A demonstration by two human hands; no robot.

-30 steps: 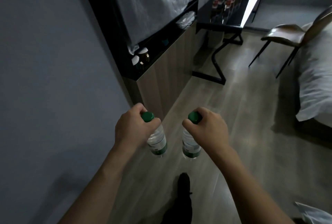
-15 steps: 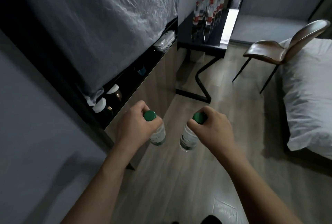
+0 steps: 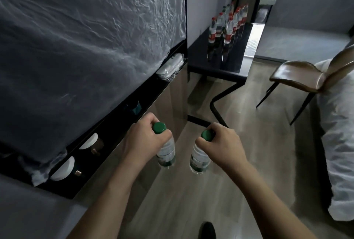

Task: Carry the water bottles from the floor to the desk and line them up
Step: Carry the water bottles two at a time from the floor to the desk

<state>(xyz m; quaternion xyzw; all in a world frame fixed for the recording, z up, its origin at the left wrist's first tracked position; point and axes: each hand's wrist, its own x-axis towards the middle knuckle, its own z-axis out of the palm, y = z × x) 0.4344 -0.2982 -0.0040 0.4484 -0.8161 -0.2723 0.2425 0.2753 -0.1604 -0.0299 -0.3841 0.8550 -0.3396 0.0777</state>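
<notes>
My left hand [image 3: 144,140] grips a clear water bottle with a green cap [image 3: 166,152] by its neck, and the bottle hangs above the wooden floor. My right hand [image 3: 223,145] grips a second green-capped bottle [image 3: 199,160] the same way, a little to the right. Ahead stands the black desk [image 3: 203,56], apart from both hands. Several bottles with red labels [image 3: 228,24] stand in rows on the desk's far part.
A low cabinet [image 3: 172,93] with a plastic-covered screen [image 3: 86,37] above it runs along the left. A brown chair [image 3: 304,75] stands at the right by a white bed [image 3: 337,133]. The desk's black leg frame [image 3: 216,108] reaches the floor ahead. My shoe [image 3: 207,230] shows below.
I have walked forward along the cabinet with both bottles held; the desk and its rows of bottles appear nearer and larger. Both grips are unchanged.
</notes>
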